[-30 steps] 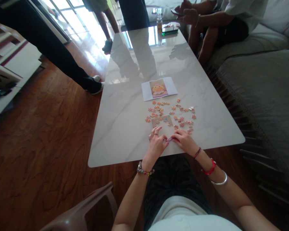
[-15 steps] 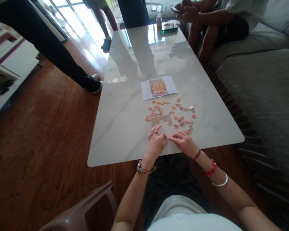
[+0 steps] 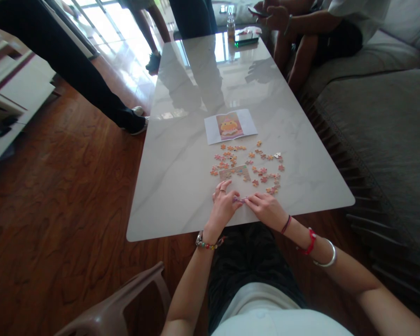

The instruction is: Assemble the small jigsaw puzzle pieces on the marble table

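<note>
Between my two hands, near the table's front edge, are small pinkish-purple puzzle pieces (image 3: 240, 199). My left hand (image 3: 224, 203) pinches them from the left with thumb and forefinger, its other fingers raised. From the right, the bent fingers of my right hand (image 3: 265, 207) press on their other end. Just beyond lies a partly assembled puzzle section (image 3: 234, 173), its lower side partly covered by my left fingers. Loose orange and pink puzzle pieces (image 3: 263, 179) are scattered right of it and behind it. Farther off, a creased paper (image 3: 230, 126) shows a yellow cartoon figure.
The white marble-patterned table (image 3: 182, 186) has a bottle (image 3: 230, 29) and a dark green-lit box (image 3: 246, 41) at its far end. A seated person holds a phone (image 3: 258, 12) on the grey sofa (image 3: 378, 112). People stand at left; a plastic chair (image 3: 126, 303) is near my left arm.
My left hand has shifted slightly left, opening a small gap between the hands where more of the pinkish-purple pieces shows. My right hand has barely moved.
</note>
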`<state>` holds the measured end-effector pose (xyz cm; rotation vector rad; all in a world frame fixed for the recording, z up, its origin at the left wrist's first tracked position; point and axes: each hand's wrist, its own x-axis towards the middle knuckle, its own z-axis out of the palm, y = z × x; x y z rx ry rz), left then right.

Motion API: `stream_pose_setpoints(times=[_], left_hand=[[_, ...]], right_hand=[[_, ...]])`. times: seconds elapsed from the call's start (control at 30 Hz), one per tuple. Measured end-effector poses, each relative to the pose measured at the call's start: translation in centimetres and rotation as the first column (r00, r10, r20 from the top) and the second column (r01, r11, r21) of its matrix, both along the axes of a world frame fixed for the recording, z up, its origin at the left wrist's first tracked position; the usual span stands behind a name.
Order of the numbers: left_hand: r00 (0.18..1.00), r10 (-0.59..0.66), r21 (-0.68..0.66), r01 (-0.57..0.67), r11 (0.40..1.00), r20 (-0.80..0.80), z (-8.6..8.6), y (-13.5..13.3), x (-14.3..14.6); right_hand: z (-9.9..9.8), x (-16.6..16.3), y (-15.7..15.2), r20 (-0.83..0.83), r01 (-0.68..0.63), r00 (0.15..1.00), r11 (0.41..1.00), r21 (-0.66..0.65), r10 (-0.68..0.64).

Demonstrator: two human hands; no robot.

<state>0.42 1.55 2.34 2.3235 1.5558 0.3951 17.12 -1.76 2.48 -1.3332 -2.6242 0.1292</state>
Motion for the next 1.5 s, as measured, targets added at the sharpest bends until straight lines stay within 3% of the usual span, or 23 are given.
stream_pose_setpoints(times=[0.2,0.3,0.63,0.9,1.13,1.37,1.5], left_hand=[[0.99,0.142,0.045,-0.141,0.989,-0.011,0.1,-0.8,-0.7],[0.987,0.157,0.06,-0.155,0.986,-0.027,-0.1,-1.3,-0.8],[0.994,0.095,0.06,-0.092,0.994,-0.049,0.1,-1.5,-1.0],[0.992,0.106,0.069,-0.102,0.992,-0.064,-0.1,-1.6,-0.9],[0.992,0.111,0.084,-0.106,0.991,-0.052,0.2,-1.7,-1.0],[0.993,-0.02,0.128,0.035,0.991,-0.113,0.8,-1.9,0.2],[0.989,-0.058,0.128,0.076,0.989,-0.137,0.9,-1.4,0.9]], right_hand=[[0.5,-0.9,-0.3,0.134,-0.066,0.989,0.997,0.034,0.061],[0.5,-0.9,0.0,0.143,-0.066,0.988,0.997,0.03,0.061],[-0.9,0.1,-0.1,0.021,-0.091,0.996,0.992,0.084,0.09],[-0.4,-0.1,0.5,0.052,-0.094,0.994,0.995,-0.01,0.095],[-0.4,0.4,1.4,-0.092,-0.105,0.991,0.992,-0.064,0.099],[-1.9,0.5,0.0,-0.283,-0.006,0.959,1.0,0.02,0.012],[-2.4,0.4,-0.3,-0.286,0.005,0.958,0.999,0.035,0.005]])
